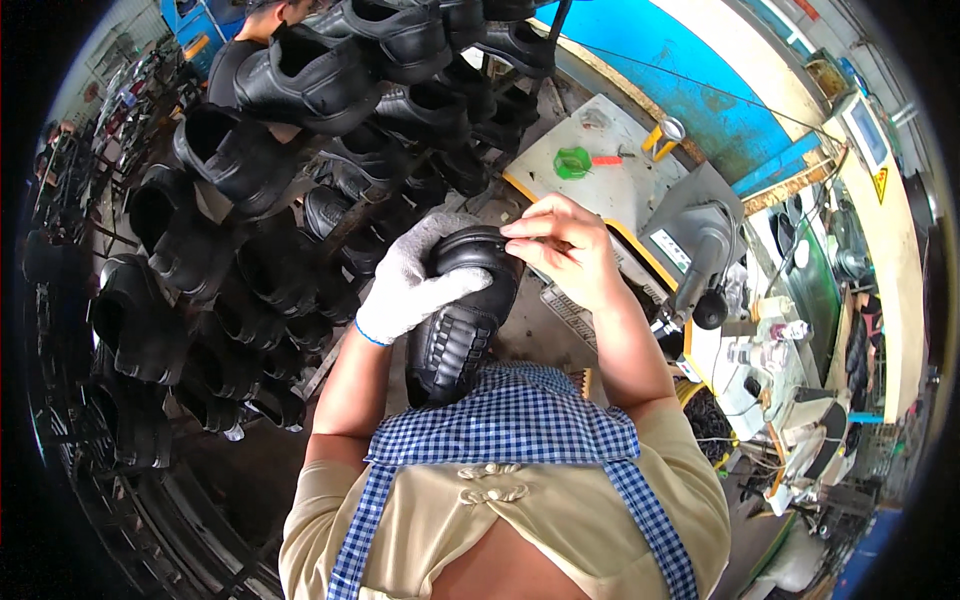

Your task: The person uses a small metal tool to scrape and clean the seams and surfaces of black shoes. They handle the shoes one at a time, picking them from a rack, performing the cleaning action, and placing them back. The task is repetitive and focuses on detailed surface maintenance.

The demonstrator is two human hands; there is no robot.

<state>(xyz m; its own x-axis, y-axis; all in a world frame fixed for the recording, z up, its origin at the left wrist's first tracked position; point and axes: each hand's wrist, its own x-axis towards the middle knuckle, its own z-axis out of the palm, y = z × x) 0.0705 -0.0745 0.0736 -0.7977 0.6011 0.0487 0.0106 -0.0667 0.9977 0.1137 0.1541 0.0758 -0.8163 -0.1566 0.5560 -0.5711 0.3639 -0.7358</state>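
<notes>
A black lace-up style shoe (455,345) is held up in front of my chest, its toe pointing away from me and its laced part toward my apron. My left hand (405,280), in a white knit glove with a blue cuff edge, wraps round the shoe's front with the thumb across the upper. Bare, my right hand (572,245) pinches with thumb and fingertips at the right edge of the toe, by the sole rim. Whatever lies between those fingertips is too small to make out.
Racks of black shoes (305,80) fill the left, with another person (262,25) partly behind them. Ahead to the right stands a worktable (540,165) with a green container (573,163), a red-handled tool (606,160), a yellow-handled cup (664,138) and a grey machine (705,240).
</notes>
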